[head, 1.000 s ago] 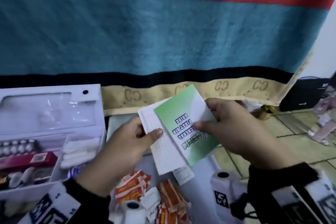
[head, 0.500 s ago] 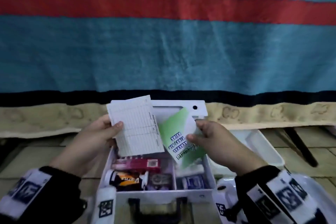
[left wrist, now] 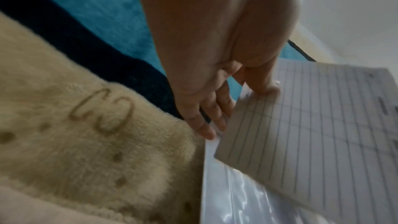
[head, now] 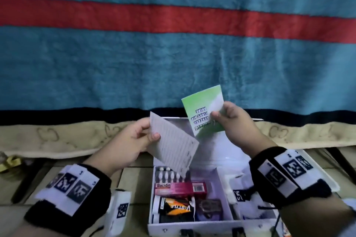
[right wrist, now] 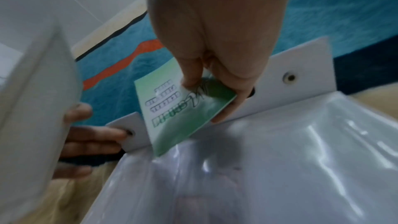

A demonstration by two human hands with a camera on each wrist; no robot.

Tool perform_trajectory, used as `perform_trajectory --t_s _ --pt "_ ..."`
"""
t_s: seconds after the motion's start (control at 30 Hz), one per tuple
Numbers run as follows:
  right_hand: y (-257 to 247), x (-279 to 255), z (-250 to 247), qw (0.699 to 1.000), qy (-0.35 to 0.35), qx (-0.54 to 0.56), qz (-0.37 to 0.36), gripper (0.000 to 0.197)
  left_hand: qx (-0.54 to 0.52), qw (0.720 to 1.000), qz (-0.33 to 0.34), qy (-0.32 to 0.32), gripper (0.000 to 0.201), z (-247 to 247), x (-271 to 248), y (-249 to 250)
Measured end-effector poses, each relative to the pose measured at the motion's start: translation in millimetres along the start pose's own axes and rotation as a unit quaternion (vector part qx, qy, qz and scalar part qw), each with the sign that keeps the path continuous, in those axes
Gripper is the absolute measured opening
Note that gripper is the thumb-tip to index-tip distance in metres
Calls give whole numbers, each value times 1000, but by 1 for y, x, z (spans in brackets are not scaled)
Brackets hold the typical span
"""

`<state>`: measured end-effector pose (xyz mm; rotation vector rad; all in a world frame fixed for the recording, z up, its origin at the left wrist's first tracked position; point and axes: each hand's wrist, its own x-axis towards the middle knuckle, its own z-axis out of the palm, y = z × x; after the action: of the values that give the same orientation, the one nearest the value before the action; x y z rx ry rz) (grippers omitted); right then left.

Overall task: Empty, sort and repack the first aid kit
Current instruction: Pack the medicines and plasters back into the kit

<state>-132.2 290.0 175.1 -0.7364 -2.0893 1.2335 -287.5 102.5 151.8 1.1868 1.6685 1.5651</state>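
Note:
The white first aid kit box (head: 224, 194) stands open on the floor in front of me, its lid (right wrist: 301, 81) raised against the blanket. Inside lie a pink Bacidin carton (head: 181, 187), a blister pack (head: 167, 176) and a black-orange packet (head: 178, 209). My left hand (head: 134, 138) pinches a white lined card (head: 173, 150) by its corner, tilted over the box; the left wrist view shows the card (left wrist: 312, 125) too. My right hand (head: 229, 121) pinches a green first aid guide booklet (head: 204, 109), held up before the lid, also in the right wrist view (right wrist: 183, 106).
A teal blanket (head: 173, 63) with a red stripe and beige border hangs behind the box. White tape rolls (head: 120, 211) stand left of the box. A white tray (head: 316, 171) and plastic packets lie to the right. A brass object (head: 8, 161) sits far left on the tiled floor.
The card and the booklet, overlapping a second ago, are now pulled apart: the left hand tilted the card left and down, the right hand lifted the booklet. My view turned to centre the box.

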Motion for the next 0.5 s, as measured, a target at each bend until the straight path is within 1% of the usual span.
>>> perform_trajectory --t_s 0.03,0.07,0.1,0.13,0.17,0.2,0.27,0.33,0.37,0.43,0.5 --pt "-2 4 2 999 19 29 5 6 69 997 7 -16 21 -2 1 -2" --pt "-2 8 4 997 38 59 11 7 153 987 20 -44 32 -1 1 -2" --pt "-3 11 6 994 57 86 16 8 248 965 28 -75 38 -1 3 -3" --pt "-2 15 9 991 78 104 18 9 331 938 41 -97 38 -1 5 -5" --pt "-2 17 11 989 95 115 17 11 392 912 49 -109 35 -2 7 -7" --pt "0 19 14 986 110 121 14 12 431 894 47 -110 32 0 8 -8" --pt "3 19 19 982 124 142 -1 7 469 876 25 -107 30 6 7 -7" --pt "5 17 24 982 128 141 -11 13 496 862 4 -101 33 11 7 -3" --pt "7 17 27 983 126 134 -10 14 507 856 6 -98 34 13 7 0" --pt "11 17 31 986 120 117 -4 11 517 852 20 -80 32 16 7 7" --pt "15 17 34 988 118 104 2 12 518 853 21 -65 24 19 7 14"
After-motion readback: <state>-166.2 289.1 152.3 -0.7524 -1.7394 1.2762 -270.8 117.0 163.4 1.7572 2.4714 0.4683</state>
